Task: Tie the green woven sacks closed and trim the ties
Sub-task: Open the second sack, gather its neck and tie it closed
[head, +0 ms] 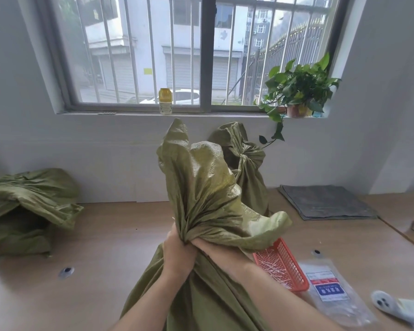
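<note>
Green woven fabric bunches into a tight neck as a person's left hand [177, 252] and right hand [209, 248] both close around the gathered mouth of a sack [201, 194] standing on a wooden counter [101, 247], its loose top flaring above the grip. Behind it, near the wall, a second sack [244, 158] stands already cinched at the neck. A third, open sack [26, 206] slumps at the counter's left. Just right of the hands sits a red basket [285, 266] holding thin white ties [276, 265], beside a clear plastic packet [332, 292]. A potted plant [296, 91] rests on the windowsill.
</note>
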